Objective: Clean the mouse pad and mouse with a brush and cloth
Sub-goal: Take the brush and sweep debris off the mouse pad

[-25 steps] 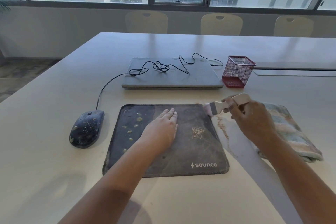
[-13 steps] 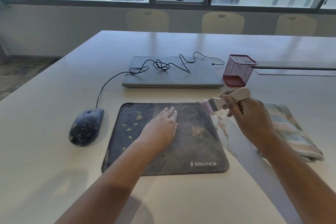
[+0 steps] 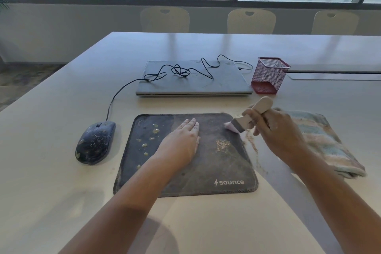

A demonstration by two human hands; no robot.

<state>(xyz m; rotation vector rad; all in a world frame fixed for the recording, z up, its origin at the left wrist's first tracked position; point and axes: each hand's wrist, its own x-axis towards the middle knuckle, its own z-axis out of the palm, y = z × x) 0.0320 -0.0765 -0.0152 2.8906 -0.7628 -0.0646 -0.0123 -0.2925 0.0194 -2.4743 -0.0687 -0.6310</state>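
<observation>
One mouse pad (image 3: 206,171) lies flat on the table (image 3: 51,202) and serves as the reference for every position below. The left hand (image 3: 181,142) rests palm-down near the pad's centre, fingers straight and pressed together; this placement probably pins the pad so that brush strokes cannot drag it. The right hand (image 3: 276,130) is just off the pad's right edge, its fingers curled round the handle of one brush (image 3: 247,118). The brush is tilted, handle up and away from the pad, with its pale bristles at the pad's far right corner (whether they touch the surface cannot be told). That angle suits sweeping debris off the right edge, and a thin line of grains (image 3: 252,144) lying on the table just beside that edge fits this reading. One patch of crumbs (image 3: 222,145) sits on the pad's right half, between the two hands. A cluster of roughly eight yellowish spots (image 3: 152,134) marks the left half, to the left of the pressing hand. One mouse (image 3: 94,142), speckled with debris, stands left of the pad and apart from it; its cable (image 3: 179,70) runs over one closed laptop (image 3: 193,84) beyond the pad's far edge. One folded cloth (image 3: 325,144) lies right of the pad, behind the right hand, within reach for the wiping stage. One red mesh cup (image 3: 268,76) stands beyond the pad's far right corner. Three chairs (image 3: 251,20) line the table's far side.
</observation>
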